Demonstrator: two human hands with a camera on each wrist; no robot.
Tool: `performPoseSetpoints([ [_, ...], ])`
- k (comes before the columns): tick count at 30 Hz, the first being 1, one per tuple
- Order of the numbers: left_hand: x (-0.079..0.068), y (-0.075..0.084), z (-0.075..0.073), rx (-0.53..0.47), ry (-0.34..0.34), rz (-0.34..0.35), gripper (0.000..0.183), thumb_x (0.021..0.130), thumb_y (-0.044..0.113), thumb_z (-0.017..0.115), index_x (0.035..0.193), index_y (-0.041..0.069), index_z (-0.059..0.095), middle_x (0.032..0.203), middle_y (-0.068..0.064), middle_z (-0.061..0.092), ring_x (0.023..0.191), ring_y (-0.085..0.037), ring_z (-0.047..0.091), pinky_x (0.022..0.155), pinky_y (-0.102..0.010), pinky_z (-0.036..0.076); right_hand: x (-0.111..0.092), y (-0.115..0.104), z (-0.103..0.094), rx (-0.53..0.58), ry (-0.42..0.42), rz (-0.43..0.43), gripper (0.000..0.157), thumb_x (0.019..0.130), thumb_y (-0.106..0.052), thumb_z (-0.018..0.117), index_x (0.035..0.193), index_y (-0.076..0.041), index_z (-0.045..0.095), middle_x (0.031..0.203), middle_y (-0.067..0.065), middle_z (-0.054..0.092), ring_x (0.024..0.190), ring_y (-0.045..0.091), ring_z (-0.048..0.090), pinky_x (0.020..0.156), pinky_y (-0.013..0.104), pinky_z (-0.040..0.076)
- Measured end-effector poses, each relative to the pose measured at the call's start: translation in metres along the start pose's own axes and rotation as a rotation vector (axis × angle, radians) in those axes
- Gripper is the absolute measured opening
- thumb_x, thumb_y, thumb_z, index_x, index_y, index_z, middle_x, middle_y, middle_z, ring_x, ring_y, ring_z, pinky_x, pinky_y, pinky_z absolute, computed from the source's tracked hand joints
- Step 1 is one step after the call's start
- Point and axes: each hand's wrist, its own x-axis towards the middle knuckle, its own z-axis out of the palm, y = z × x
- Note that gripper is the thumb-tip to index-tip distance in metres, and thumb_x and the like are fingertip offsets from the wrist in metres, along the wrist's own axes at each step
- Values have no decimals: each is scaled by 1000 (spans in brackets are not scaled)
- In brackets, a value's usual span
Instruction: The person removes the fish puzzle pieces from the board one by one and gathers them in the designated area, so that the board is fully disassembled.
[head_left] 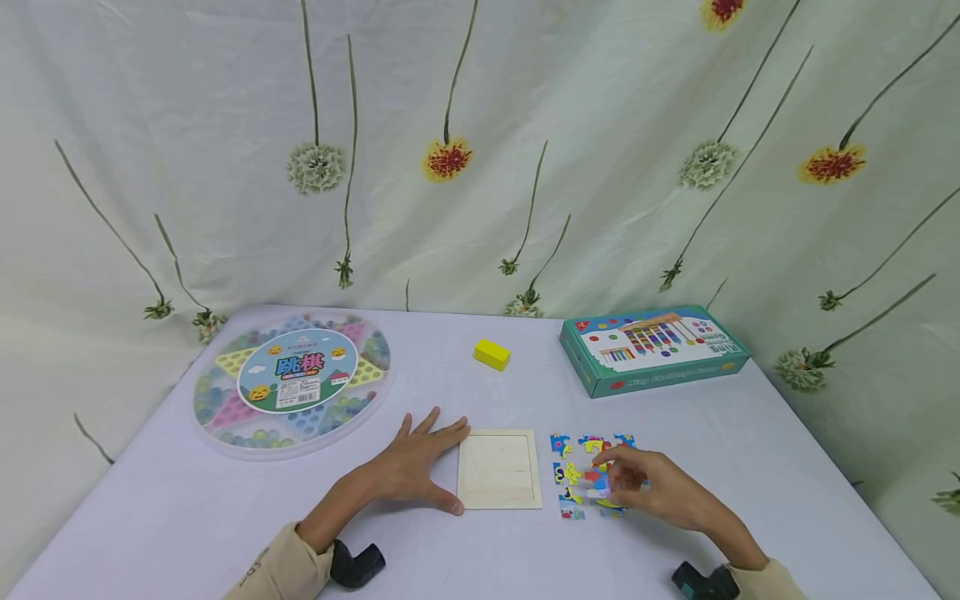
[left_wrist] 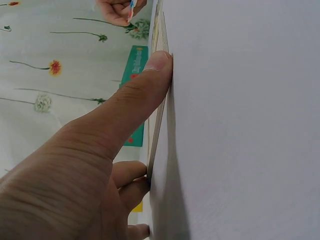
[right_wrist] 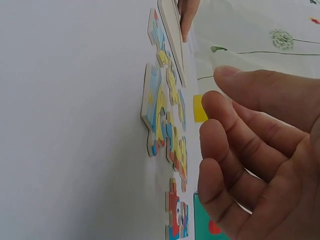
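Note:
A shallow square wooden puzzle tray [head_left: 499, 471] lies on the table in the head view, showing bare wood inside its rim. My left hand [head_left: 411, 468] spreads beside it, the thumb touching the near left corner and a fingertip at the far left corner. To the tray's right, several colourful jigsaw pieces [head_left: 560, 445] lie in loose rows. Above them, my right hand [head_left: 658, 490] pinches a thin jigsaw piece [left_wrist: 132, 11], seen edge-on in the left wrist view. The right wrist view shows this hand's curled fingers and thumb, but its piece is not distinguishable there.
A round Chinese checkers set [head_left: 297, 372] sits at the back left. Behind the tray is a yellow block [head_left: 492, 354]. The green game box [head_left: 654, 346] stands at the back right, near a hanging flowered cloth [head_left: 420, 225].

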Motion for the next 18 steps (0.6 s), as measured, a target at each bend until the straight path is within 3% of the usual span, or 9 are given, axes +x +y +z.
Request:
performPoseSetpoints([
  [8,0,0,0,6,1,-1,109,60,60,82,148,13,37,156,0,30,147,-38,6,112,-64,-6,-3,3,-4,2,-4,61,35,83,-8,72,116,-6,62,83,-1,58,72,9,55,66,21,49],
  [18,0,0,1,11,4,-5,110,60,60,82,148,13,37,156,0,30,146,-38,6,112,-64,-7,-12,9,-10,18,2,40,34,84,-11,72,115,-6,61,82,-1,56,73,9,54,66,21,49],
])
